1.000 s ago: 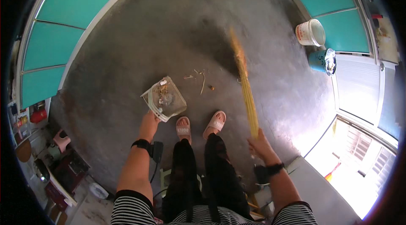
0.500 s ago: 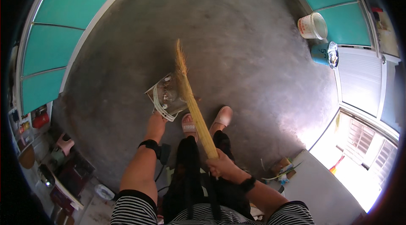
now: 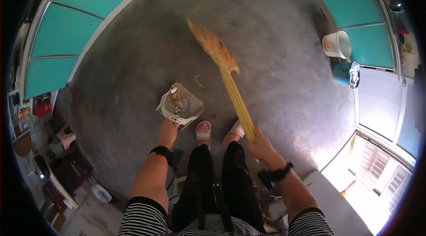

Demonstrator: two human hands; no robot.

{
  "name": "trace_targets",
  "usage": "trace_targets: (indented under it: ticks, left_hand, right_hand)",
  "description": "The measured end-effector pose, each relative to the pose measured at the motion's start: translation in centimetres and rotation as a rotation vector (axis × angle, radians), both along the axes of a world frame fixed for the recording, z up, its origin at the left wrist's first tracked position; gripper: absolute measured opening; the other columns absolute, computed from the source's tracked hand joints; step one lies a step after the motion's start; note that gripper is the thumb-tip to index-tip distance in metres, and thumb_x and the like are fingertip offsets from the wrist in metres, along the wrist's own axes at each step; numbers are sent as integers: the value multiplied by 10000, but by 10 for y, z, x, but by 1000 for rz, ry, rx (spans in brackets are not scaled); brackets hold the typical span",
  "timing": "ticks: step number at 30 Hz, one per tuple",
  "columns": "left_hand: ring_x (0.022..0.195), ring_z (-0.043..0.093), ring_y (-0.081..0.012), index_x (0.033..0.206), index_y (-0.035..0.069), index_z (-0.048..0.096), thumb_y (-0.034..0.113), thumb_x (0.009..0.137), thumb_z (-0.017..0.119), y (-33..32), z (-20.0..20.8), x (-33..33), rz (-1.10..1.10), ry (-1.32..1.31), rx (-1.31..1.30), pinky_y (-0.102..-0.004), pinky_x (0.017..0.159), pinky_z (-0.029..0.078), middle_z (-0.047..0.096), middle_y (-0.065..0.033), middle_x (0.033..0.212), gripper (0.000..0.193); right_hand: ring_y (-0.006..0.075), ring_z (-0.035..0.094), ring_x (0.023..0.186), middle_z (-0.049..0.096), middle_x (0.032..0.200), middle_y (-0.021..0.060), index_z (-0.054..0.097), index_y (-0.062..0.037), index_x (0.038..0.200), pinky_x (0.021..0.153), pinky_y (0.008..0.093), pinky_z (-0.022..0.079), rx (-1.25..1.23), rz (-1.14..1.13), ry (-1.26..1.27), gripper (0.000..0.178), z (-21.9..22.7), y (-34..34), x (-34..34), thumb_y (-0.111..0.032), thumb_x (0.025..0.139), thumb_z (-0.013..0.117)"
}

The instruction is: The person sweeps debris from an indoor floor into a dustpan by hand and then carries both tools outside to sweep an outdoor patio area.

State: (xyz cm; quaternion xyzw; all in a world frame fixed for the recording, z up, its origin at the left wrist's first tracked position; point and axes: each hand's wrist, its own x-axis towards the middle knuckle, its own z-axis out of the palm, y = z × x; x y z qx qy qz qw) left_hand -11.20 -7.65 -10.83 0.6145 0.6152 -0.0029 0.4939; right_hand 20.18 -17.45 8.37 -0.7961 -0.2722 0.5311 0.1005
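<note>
My left hand [image 3: 169, 132] is closed round the near side of a pale, scoop-shaped dustpan [image 3: 195, 108] with a whitish rim. A small heap of litter [image 3: 178, 101] lies inside it, pale bits among darker scraps. My right hand [image 3: 261, 148] grips the lower end of a straw broom [image 3: 234, 96], its bristle head slanting up and away to the left. The bristles stand beyond the dustpan and to its right, apart from it. Thin pale stalks [image 3: 198, 80] lie on the floor just past the dustpan's far edge.
A small brown bit [image 3: 215, 117] lies near my slippers [image 3: 203, 132]. Against the right-hand green panels stand a white bucket [image 3: 336, 44] and a blue bucket [image 3: 345, 74]. At left are a pink stool [image 3: 66, 137] and cluttered shelves. A bright doorway [image 3: 372, 169] opens at lower right.
The broom has swung away from the dustpan, up and to the right, as my right hand moved forward and right. Thin stalks now show on the floor. The left hand keeps its hold.
</note>
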Motion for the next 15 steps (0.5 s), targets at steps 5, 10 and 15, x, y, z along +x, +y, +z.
trace_targets:
  ticks: [5,10,15]
  left_hand:
    - [903,531,-425,1087,-30,477,245,854,563,9,22,22,-1,83,-59,-469,704,417,584,-230,1003,370]
    - [927,526,-421,1151,-16,457,196,840,565,-14,-13,-9,64,-41,31,-471,707,423,587,-218,1022,391]
    - [959,538,-409,1180,-19,449,145,840,562,-23,-25,-21,25,-91,126,-456,733,442,581,-221,1067,394]
  right_hand:
    - [382,609,702,593,845,269,336,32,1195,603,396,481,-228,208,33,538,-76,-10,-31,-180,748,548]
    - [268,585,565,565,711,168,341,24,1209,487,358,465,-358,165,414,554,-32,-29,-31,-167,741,567]
    - [162,519,481,510,649,83,322,-27,1261,420,283,417,-390,61,530,564,42,-38,-12,-98,756,565]
